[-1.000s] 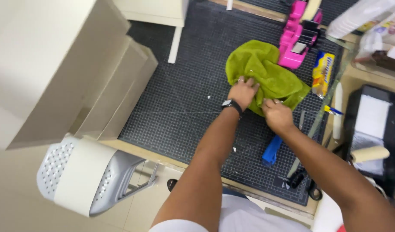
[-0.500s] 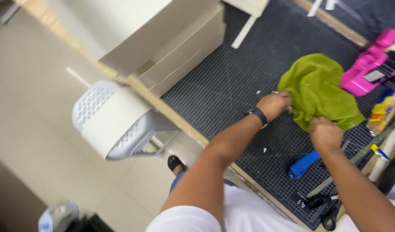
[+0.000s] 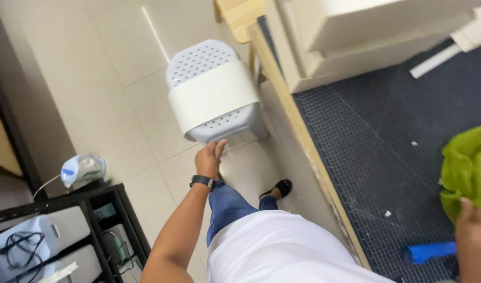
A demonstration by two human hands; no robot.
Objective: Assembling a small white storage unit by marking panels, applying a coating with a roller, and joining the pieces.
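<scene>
My left hand (image 3: 209, 157) reaches down beside the table to a grey plastic chair with a white backrest (image 3: 214, 99) on the tiled floor. Its fingertips touch the chair's lower edge, fingers stretched out, and I cannot tell whether they grip it. A black watch (image 3: 202, 181) is on that wrist. My right hand (image 3: 473, 241) is cut off at the bottom right corner. It rests at the near edge of a crumpled green cloth (image 3: 468, 162) on the black mat (image 3: 387, 136), thumb against the cloth. Whether it grips the cloth is hidden.
A blue tool handle (image 3: 429, 252) lies on the mat near my right hand. The wooden table edge (image 3: 298, 126) runs diagonally past the chair. White furniture panels (image 3: 355, 31) sit at the table's far end. A black shelf (image 3: 67, 230) and a small white appliance (image 3: 83, 169) stand at the left.
The view has swung left toward the floor. My left hand left the green cloth and dropped down to the chair. My right hand stays at the cloth.
</scene>
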